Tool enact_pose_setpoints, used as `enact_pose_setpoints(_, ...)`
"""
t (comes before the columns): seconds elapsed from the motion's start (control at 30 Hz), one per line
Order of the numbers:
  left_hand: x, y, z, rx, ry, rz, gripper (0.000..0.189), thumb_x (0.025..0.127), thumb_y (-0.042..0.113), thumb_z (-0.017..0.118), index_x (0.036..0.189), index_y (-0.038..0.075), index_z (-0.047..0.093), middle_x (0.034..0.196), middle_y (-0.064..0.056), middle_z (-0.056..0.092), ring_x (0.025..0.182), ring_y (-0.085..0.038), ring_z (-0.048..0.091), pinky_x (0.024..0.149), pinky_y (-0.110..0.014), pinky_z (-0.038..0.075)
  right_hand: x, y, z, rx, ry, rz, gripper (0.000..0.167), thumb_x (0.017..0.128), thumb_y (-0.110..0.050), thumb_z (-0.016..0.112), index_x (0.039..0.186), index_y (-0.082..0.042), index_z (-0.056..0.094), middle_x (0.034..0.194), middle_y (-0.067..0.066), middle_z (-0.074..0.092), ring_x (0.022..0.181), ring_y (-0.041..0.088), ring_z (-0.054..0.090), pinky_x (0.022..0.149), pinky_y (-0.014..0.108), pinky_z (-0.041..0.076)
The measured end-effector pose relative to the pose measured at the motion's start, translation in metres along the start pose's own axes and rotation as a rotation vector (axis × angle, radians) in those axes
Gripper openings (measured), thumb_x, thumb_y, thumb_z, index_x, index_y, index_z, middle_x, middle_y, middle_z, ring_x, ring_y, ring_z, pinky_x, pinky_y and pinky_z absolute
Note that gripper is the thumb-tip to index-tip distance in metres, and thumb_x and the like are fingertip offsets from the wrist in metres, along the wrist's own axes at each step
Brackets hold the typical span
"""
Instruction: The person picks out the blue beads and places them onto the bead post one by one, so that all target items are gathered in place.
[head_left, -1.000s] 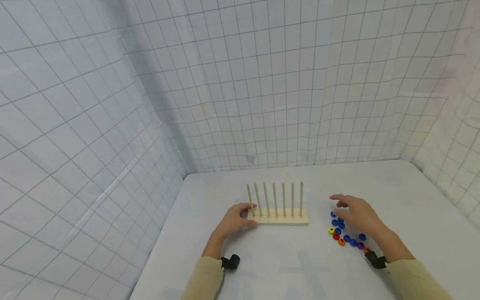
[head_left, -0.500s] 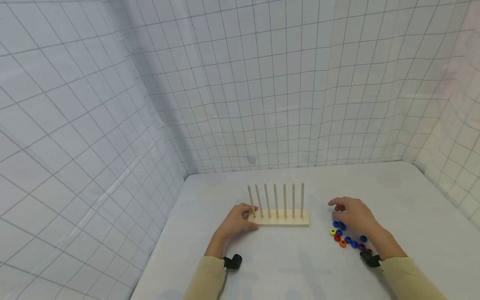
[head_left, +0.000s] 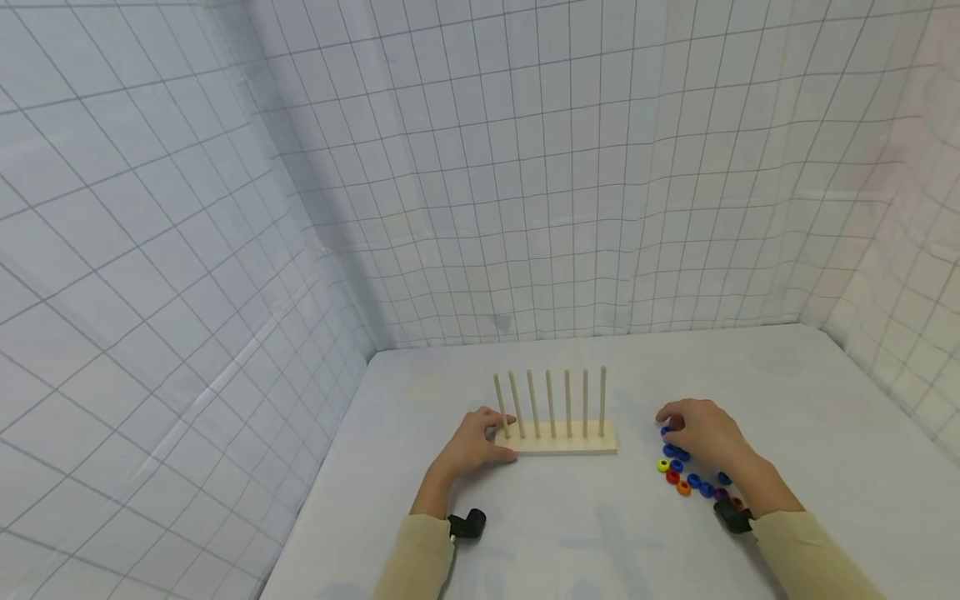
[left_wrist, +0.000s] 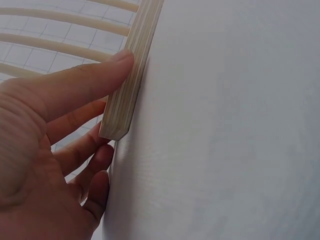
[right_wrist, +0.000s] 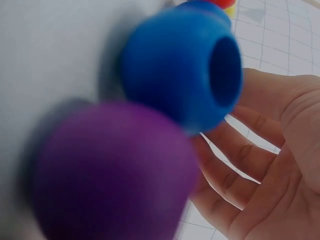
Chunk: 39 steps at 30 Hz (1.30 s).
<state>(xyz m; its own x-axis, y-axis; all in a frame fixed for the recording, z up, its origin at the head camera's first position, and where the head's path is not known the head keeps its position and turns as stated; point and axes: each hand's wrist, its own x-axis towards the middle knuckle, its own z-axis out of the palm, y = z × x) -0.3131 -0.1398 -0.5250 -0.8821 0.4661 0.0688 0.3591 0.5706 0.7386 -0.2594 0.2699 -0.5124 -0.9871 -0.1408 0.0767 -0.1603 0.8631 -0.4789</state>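
Note:
A pale wooden peg rack (head_left: 555, 446) with a row of upright pegs stands on the white table. My left hand (head_left: 468, 444) grips its left end, the thumb (left_wrist: 122, 62) lying on the front edge of the base and the index finger behind. To the right, my right hand (head_left: 705, 432) is lowered over a group of coloured beads, thumb and index finger apart on either side of a blue bead (head_left: 665, 431). Whether they touch it is unclear. Close to the right wrist camera, a purple bead (right_wrist: 117, 175) and another blue bead (right_wrist: 170, 70) hide the fingertips.
Below the right hand lie a yellow bead (head_left: 663, 465), a red bead (head_left: 672, 477), an orange bead (head_left: 684, 488) and several more blue ones. Grid-patterned white sheets (head_left: 525, 208) enclose the table at the back and sides.
My right hand has come down and slightly left towards the far blue bead, its thumb and index finger drawing nearer each other. The left hand keeps its grip on the peg rack.

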Motion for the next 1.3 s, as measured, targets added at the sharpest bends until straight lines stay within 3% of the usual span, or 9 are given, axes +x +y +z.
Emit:
enact_pose_setpoints(0.3,0.001,-0.006,0.000,-0.020,-0.013,0.003,0.059,0.073,0.025,0.093,0.126,0.015,0.071,0.117,-0.003,0.059,0.120,-0.030,0.047,0.104,-0.054,0.038,0.001,0.002,0.001,0.000,0.009,-0.003,0.017,0.083,-0.012,0.080,0.099,-0.009,0.078,0.090,-0.001,0.068,0.080,0.017,0.062,0.073,0.045,0.053)
enact_pose_setpoints(0.63,0.001,-0.013,0.003,-0.052,-0.002,0.007,0.060,0.072,0.027,0.093,0.128,0.017,0.070,0.119,-0.002,0.059,0.123,-0.031,0.046,0.105,-0.056,0.035,-0.002,-0.001,-0.001,0.038,0.036,0.026,0.018,0.084,-0.012,0.078,0.102,-0.008,0.077,0.092,0.000,0.066,0.077,0.017,0.058,0.071,0.043,0.052)
enact_pose_setpoints(0.97,-0.001,-0.017,0.003,-0.071,0.010,0.024,0.062,0.072,0.030,0.093,0.128,0.017,0.070,0.120,-0.001,0.060,0.121,-0.030,0.046,0.105,-0.055,0.036,-0.002,-0.011,-0.012,0.019,0.109,0.025,0.020,0.090,-0.012,0.075,0.110,-0.007,0.075,0.102,0.007,0.069,0.093,0.028,0.062,0.082,0.052,0.051)
enact_pose_setpoints(1.3,-0.001,-0.013,0.003,-0.089,0.017,0.041,0.058,0.075,0.027,0.091,0.128,0.016,0.070,0.119,-0.004,0.060,0.121,-0.032,0.046,0.104,-0.057,0.034,-0.002,-0.022,-0.023,0.004,0.181,0.008,0.025,0.089,-0.011,0.076,0.113,-0.006,0.074,0.098,0.005,0.070,0.089,0.025,0.062,0.079,0.048,0.054)
